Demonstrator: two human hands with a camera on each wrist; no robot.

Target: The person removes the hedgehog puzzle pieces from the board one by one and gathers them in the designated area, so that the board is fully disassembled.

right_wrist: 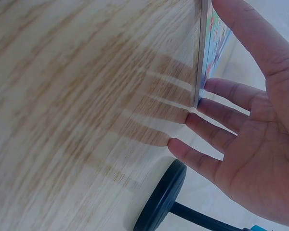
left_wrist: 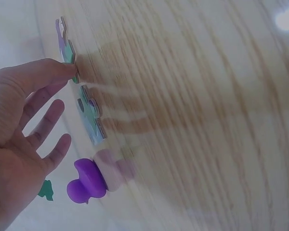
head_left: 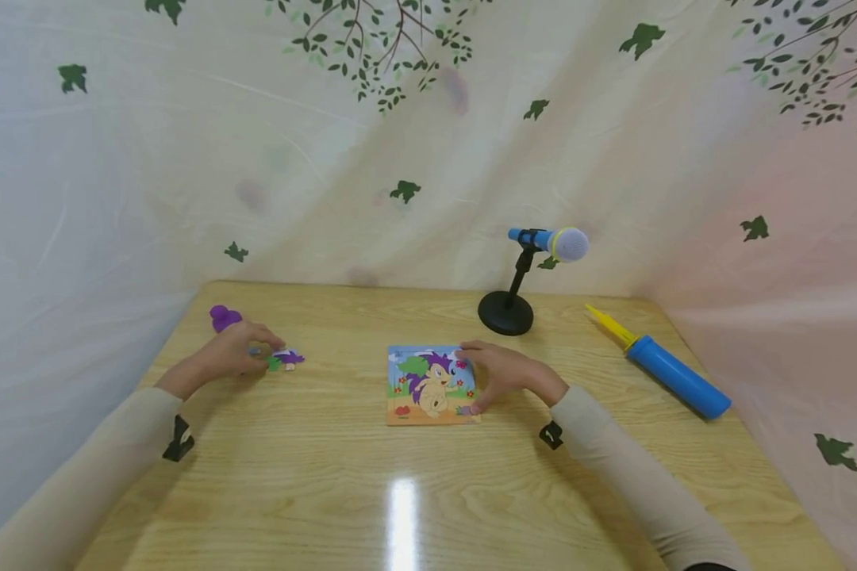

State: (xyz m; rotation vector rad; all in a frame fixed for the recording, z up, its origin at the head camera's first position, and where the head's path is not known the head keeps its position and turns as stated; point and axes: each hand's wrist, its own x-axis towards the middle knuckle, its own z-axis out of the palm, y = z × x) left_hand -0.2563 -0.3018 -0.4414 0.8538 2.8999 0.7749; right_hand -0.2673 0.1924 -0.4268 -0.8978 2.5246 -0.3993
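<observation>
A square puzzle board (head_left: 432, 388) with a purple-spined hedgehog picture lies flat mid-table. My right hand (head_left: 503, 373) rests at its right side, thumb by the near corner and index finger by the far one. In the right wrist view the fingers (right_wrist: 226, 91) extend loosely around the board's edge. To the left, my left hand (head_left: 232, 353) pinches a green and purple jigsaw piece (head_left: 286, 361) between thumb and index finger, low over the table. Another puzzle piece (left_wrist: 90, 115) lies beneath the spread remaining fingers, with a purple rounded toy (left_wrist: 88, 182) just beyond.
Behind the board, toward the right, a blue toy microphone (head_left: 550, 242) stands on a black round base (head_left: 505, 313). A blue hand pump (head_left: 674, 377) with a yellow nozzle lies at the table's right. A leaf-printed curtain (head_left: 314, 174) hangs behind the table (head_left: 314, 476).
</observation>
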